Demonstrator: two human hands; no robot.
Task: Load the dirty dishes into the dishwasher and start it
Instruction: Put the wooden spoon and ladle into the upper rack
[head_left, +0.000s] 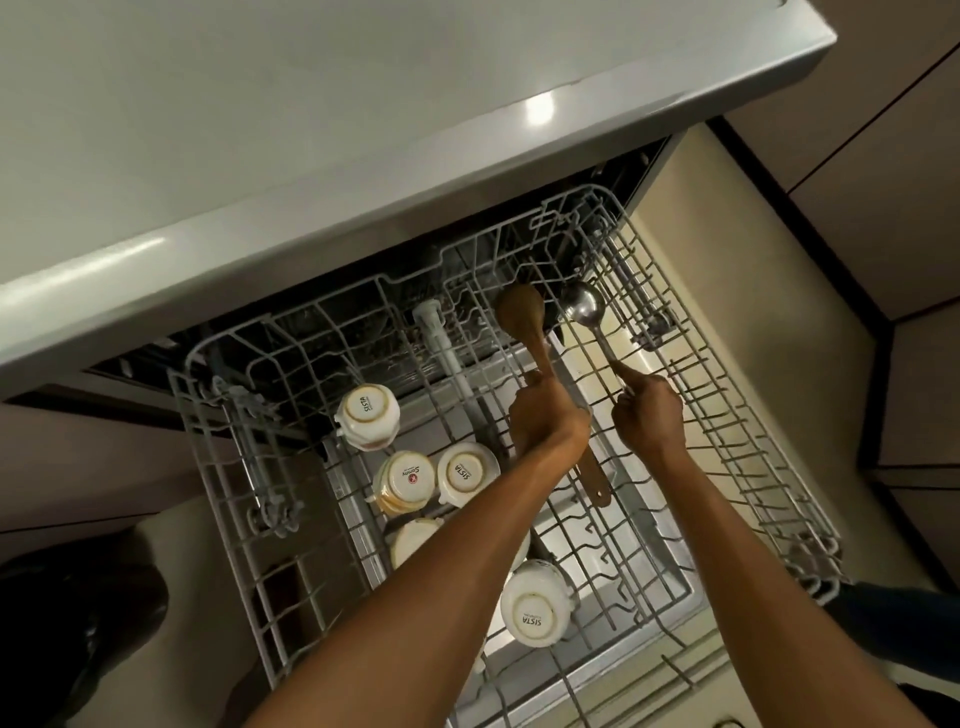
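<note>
The dishwasher's grey wire upper rack is pulled out under the counter. My left hand grips a wooden spoon by its handle, bowl pointing toward the back of the rack. Just to the right, my right hand pinches the handle of a steel ladle, its bowl lying beside the wooden one. Several white cups sit upside down in the rack's left half, among them a cup at the back and a cup near the front.
A grey countertop overhangs the dishwasher opening. A grey spray tube runs down the rack's middle. The open dishwasher door lies below the rack. Beige floor and dark cabinet fronts lie to the right.
</note>
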